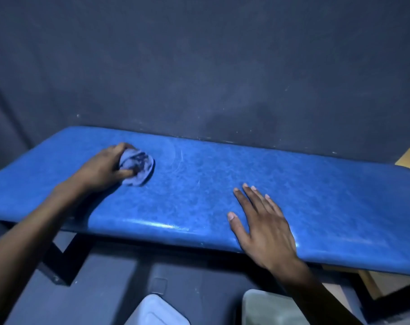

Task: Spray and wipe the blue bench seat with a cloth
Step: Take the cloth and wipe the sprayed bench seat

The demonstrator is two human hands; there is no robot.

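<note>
Two hands are seen over one blue bench (222, 184), whose right end is cut off: a bunched cloth (138, 167), partly hidden by curled fingers, is gripped on the seat by the left hand (103, 168), while the right hand (265, 228) is laid flat, fingers straight.

We're looking at what seems a gym or waiting area, dimly lit: a long padded blue bench seat (222, 188) in glossy vinyl on a dark metal frame (58, 261), set against a scuffed dark wall (199, 66) (which of the two, we can't tell).
</note>
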